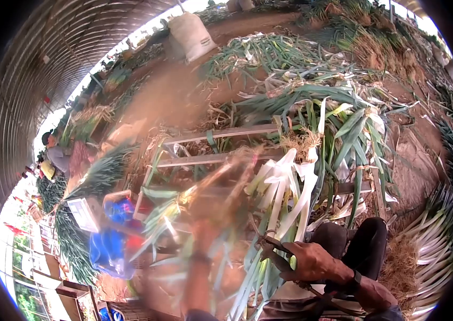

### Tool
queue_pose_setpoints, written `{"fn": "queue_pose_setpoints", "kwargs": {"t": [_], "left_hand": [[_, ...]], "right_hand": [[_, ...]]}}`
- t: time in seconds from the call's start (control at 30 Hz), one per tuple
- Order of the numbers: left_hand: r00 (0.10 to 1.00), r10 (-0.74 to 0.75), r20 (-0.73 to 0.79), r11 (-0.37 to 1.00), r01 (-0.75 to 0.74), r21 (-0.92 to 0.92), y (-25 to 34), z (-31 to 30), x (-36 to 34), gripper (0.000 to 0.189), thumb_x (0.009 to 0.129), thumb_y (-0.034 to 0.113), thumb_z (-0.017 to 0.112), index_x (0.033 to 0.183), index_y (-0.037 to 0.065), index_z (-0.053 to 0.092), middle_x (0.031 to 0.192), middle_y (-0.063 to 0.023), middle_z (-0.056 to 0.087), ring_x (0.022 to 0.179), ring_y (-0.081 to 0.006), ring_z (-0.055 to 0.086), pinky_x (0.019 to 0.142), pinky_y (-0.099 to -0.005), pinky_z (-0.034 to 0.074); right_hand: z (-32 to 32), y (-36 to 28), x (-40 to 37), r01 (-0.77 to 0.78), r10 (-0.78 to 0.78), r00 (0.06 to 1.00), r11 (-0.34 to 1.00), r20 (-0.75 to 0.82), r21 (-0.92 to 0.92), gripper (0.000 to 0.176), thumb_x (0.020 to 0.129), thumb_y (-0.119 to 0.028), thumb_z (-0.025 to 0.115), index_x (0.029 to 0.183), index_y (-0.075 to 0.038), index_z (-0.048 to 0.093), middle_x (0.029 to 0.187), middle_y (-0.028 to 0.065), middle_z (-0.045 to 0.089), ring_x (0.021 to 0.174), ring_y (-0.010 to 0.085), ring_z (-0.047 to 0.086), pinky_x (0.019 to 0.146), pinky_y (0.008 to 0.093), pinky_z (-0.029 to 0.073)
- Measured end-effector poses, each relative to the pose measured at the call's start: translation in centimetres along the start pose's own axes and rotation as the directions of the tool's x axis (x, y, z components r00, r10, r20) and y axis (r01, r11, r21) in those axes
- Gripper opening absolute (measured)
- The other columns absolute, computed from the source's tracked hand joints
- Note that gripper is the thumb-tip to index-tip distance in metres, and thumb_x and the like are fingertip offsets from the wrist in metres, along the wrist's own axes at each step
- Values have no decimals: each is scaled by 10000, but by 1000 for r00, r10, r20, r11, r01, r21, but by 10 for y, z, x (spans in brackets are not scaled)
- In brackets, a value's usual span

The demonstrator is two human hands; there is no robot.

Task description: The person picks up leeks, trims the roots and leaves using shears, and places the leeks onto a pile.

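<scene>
Low on the right, my right hand is closed round a dark tool with a narrow front end, its exact kind unclear. A cord or hose runs below that hand. Just beyond the tool lie several long green onions with white stalks and stringy roots, their green leaves hanging toward me. My left hand, smeared by motion, is in the lower middle with its forearm reaching up. Blurred onion stalks stretch above it, beside a loose bunch of leaves.
A wooden frame stands ahead, with heaped onion leaves behind it. Rows of onions lie at right. Blue plastic and a white box are at left. A person sits farther off, and a white sack stands at the back.
</scene>
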State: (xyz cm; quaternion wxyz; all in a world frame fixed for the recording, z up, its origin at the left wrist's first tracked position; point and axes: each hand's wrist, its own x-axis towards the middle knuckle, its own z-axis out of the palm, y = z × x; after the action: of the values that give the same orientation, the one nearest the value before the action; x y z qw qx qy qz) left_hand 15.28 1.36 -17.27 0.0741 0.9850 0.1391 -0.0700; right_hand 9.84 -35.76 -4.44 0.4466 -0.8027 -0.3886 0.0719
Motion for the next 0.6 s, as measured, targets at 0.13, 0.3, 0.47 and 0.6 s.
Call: {"fn": "queue_pose_setpoints", "kwargs": {"t": [0.13,0.3,0.47,0.6], "left_hand": [[1000,10,17,991,-7,-134,16,35,-17,546,706,447,771,1033,15,707,1043,-272,686,946,-404,680,821,-460,539],[972,38,233,755,124,-643,30,-2,-47,554,771,347,745,1146,-45,633,1032,-207,695,960,-278,675,833,-389,529],[963,190,191,510,69,-857,-5,10,-62,511,833,253,680,1219,-70,588,1101,-190,666,1023,-249,635,838,-341,533],[957,281,75,452,-63,-890,-13,21,-69,525,850,228,651,1276,-64,557,1161,-201,648,1057,-260,630,848,-345,547]], "right_hand": [[5,0,3,-213,210,976,976,49,49,533,696,-239,808,1119,0,588,905,211,670,823,406,666,696,456,546],[1,-9,9,-180,177,983,981,57,69,485,710,-244,794,1077,-1,592,877,198,672,795,395,671,680,447,548],[5,-17,10,-219,190,963,966,192,141,419,760,-191,757,1117,-23,614,868,194,687,782,380,682,671,445,553],[10,-23,11,-171,124,967,964,222,204,472,800,-185,739,1240,-84,605,949,193,699,843,363,687,713,438,554]]}}
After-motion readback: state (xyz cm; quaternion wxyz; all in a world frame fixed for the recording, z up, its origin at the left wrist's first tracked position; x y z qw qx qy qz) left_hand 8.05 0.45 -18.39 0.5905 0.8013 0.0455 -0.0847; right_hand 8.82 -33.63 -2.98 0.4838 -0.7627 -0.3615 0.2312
